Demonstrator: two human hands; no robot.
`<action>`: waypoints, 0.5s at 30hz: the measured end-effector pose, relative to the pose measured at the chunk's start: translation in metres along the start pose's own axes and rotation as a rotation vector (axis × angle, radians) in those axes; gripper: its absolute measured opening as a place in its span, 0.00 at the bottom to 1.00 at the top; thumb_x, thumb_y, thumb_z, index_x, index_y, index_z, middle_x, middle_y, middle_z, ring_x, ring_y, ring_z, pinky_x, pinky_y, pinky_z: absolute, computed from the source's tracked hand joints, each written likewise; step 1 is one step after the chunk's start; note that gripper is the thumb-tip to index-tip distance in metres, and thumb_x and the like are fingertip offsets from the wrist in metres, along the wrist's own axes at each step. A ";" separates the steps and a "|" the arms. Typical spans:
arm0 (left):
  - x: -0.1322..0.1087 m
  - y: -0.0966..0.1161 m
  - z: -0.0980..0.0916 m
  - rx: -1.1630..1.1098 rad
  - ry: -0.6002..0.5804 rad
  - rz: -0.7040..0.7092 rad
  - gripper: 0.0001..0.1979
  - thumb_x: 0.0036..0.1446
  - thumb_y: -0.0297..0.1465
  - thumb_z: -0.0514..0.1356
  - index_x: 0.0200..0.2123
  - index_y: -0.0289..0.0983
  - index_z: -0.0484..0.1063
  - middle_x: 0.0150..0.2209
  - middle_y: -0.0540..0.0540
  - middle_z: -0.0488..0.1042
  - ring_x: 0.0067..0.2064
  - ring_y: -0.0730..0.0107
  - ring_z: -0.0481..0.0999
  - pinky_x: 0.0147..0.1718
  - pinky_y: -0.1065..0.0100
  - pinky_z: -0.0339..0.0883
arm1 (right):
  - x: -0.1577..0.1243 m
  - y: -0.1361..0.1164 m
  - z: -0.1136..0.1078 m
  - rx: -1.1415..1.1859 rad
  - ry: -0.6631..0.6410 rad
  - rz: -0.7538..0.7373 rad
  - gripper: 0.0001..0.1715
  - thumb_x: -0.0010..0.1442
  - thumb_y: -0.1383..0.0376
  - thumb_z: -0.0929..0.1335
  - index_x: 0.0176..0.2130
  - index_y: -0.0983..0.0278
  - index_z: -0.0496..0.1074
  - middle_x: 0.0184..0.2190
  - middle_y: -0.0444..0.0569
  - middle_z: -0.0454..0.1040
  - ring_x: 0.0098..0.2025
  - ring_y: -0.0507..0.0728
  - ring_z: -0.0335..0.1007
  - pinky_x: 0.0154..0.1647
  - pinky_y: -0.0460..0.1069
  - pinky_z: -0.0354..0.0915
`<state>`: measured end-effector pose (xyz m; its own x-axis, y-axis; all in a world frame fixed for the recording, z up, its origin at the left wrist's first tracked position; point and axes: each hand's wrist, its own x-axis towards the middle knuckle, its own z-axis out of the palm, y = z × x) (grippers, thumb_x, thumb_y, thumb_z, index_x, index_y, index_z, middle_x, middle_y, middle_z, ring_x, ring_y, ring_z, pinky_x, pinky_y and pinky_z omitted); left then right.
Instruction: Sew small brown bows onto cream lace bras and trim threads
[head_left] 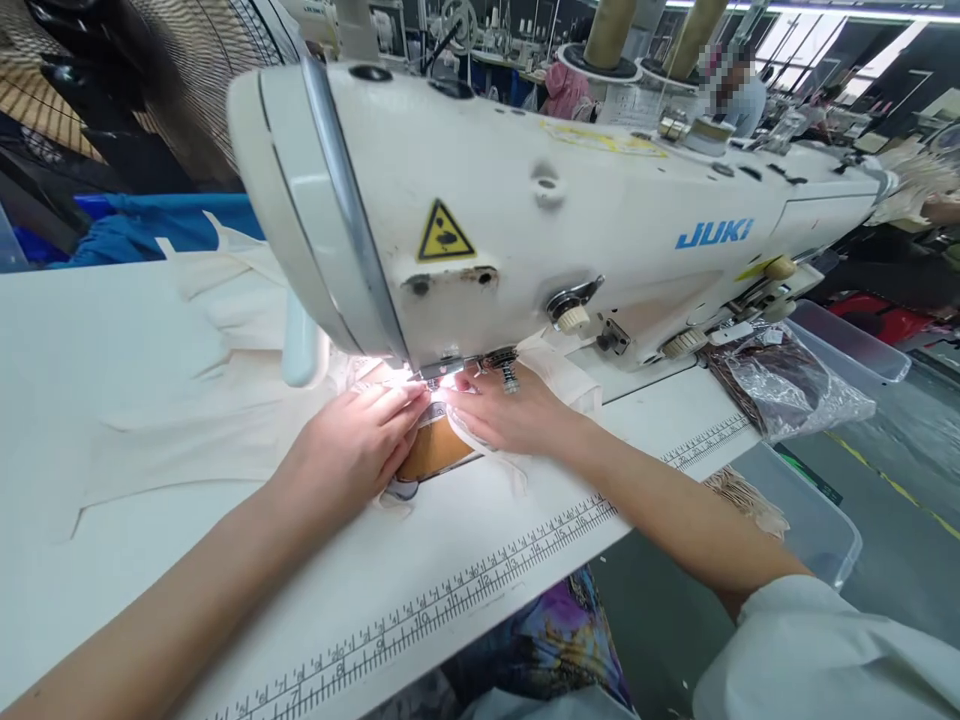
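A white JUKI sewing machine [525, 200] stands across the table, its presser foot [442, 372] lit by a small lamp. Cream fabric [187, 400] lies spread to the left and runs under the foot. My left hand [352, 445] lies flat on the fabric just left of the foot, fingers stretched and close together. My right hand [510, 410] rests on the fabric right of the foot, fingers extended toward the needle and pressing the cloth down. A brown patch [439, 450] shows between the two hands.
A printed ruler [480, 580] runs along the white table's front edge. Clear plastic bins [817, 520] stand at the right, with a crinkled plastic bag [787, 385] on the table end. Thread cones [607, 30] sit behind the machine. Another person [739, 90] is far back.
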<state>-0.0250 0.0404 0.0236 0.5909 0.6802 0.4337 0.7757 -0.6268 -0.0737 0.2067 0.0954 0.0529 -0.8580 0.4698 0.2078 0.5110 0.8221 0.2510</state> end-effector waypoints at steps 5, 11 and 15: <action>-0.001 0.000 0.001 0.052 0.004 0.014 0.22 0.70 0.30 0.45 0.56 0.34 0.74 0.53 0.37 0.78 0.50 0.51 0.78 0.39 0.54 0.72 | 0.000 0.001 0.006 0.013 0.051 0.000 0.17 0.72 0.66 0.56 0.46 0.63 0.73 0.48 0.52 0.77 0.45 0.58 0.67 0.43 0.54 0.52; 0.000 0.004 -0.001 0.024 0.034 -0.017 0.19 0.69 0.29 0.48 0.55 0.34 0.74 0.53 0.38 0.78 0.50 0.54 0.79 0.42 0.56 0.73 | 0.005 0.003 0.020 0.095 0.161 0.113 0.20 0.74 0.62 0.55 0.50 0.60 0.73 0.46 0.49 0.78 0.45 0.57 0.69 0.42 0.52 0.56; 0.001 0.006 -0.001 0.040 0.057 -0.050 0.18 0.69 0.29 0.49 0.54 0.32 0.75 0.53 0.38 0.78 0.48 0.53 0.79 0.41 0.56 0.74 | 0.007 -0.001 0.016 0.026 0.129 0.129 0.19 0.72 0.65 0.56 0.48 0.60 0.74 0.43 0.49 0.78 0.43 0.56 0.69 0.40 0.51 0.57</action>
<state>-0.0199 0.0366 0.0245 0.5386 0.6868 0.4881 0.8127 -0.5763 -0.0858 0.1990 0.1032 0.0394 -0.7706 0.5282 0.3567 0.6135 0.7663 0.1906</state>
